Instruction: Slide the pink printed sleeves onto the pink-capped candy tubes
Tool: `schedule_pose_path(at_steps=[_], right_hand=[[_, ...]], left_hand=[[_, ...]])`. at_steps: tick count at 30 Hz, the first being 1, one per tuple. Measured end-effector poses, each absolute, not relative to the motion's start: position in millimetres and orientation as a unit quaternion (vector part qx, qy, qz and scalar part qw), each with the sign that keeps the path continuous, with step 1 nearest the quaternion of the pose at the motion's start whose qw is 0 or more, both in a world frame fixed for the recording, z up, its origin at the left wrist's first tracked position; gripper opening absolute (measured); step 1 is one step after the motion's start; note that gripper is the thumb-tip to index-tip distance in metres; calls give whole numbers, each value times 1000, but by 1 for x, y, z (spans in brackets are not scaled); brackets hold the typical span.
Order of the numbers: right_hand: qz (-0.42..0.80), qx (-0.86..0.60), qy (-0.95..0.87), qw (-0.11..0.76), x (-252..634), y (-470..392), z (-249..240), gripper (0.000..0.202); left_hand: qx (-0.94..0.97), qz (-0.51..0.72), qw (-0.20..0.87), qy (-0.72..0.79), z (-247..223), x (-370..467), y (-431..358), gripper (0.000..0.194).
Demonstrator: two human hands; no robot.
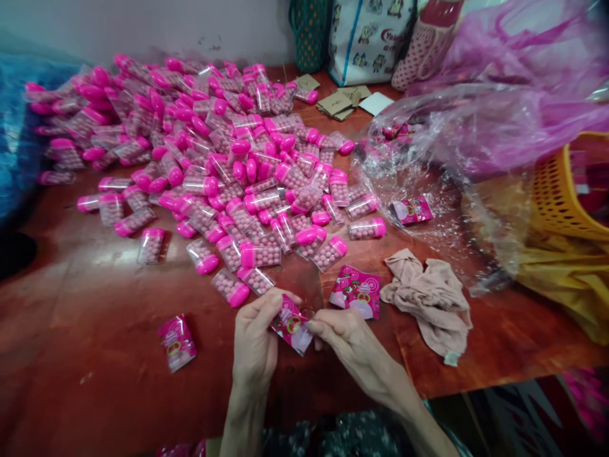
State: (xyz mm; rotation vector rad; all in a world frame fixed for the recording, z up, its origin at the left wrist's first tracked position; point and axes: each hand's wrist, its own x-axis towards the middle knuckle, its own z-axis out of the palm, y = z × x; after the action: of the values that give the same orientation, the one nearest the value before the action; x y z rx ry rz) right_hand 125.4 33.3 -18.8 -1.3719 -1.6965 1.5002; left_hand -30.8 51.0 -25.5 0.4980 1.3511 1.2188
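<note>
A small magenta printed sleeve (pixel 291 324) is held up over the near middle of the table, tilted, between both hands. My left hand (pixel 259 333) pinches its left side, thumb on top. At its right edge, my right hand (pixel 345 336) grips with thumb and fingertips. Whether anything is inside the sleeve I cannot tell. Just beyond my left hand lie clear containers of pink candy balls with bright pink caps (pixel 257 279). More printed sleeves (pixel 356 292) lie past my right hand, and a single one (pixel 177 343) rests to the left.
A large heap of capped candy containers (pixel 228 158) covers the back and middle. To the right lie a crumpled beige cloth (pixel 431 301), clear plastic film (pixel 423 171) and a yellow basket (pixel 554 190). Brown card pieces (pixel 340 105) and a patterned bag (pixel 368 41) are at the back.
</note>
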Motion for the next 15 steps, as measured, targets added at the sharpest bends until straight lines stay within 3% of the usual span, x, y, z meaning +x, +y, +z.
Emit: schedule_pose_path(at_steps=[4, 15], right_hand=[[616, -513, -514, 306, 118, 40, -12, 13], [681, -509, -384, 361, 103, 35, -18, 25]], left_hand=[[140, 565, 540, 608, -31, -28, 54, 10], [142, 590, 496, 621, -24, -24, 52, 14]])
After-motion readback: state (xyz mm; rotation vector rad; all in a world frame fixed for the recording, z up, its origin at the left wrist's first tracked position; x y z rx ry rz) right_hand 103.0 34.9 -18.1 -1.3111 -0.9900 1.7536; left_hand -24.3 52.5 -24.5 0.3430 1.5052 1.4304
